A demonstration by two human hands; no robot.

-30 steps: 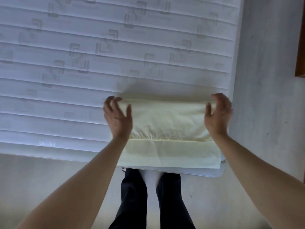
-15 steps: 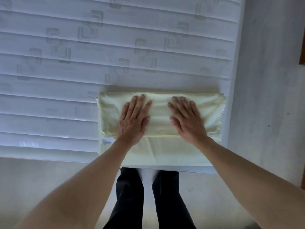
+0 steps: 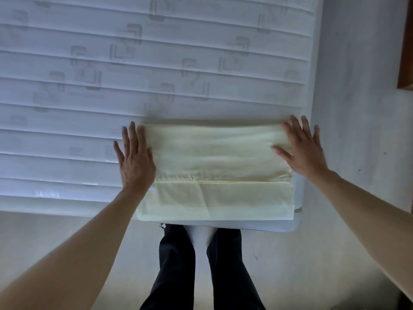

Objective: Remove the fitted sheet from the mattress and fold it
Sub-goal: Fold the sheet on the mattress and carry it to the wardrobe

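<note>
Down low are two legs in dark trousers (image 3: 176,265), standing on the pale floor (image 3: 55,238) right at the bed's edge. Just past them, the folded sheet (image 3: 214,173) lies flat on the near right corner of the mattress (image 3: 156,70). It is pale yellow and shaped like a neat rectangle, with a seam running across it. The left hand (image 3: 135,163) lies flat with straight fingers at the sheet's left edge. The right hand (image 3: 301,148) lies flat with spread fingers at its right edge. Neither hand grips anything. Farther off, the white mattress is bare, with stitched lines and square marks. A brown wooden piece (image 3: 405,52) shows at the far right.
</note>
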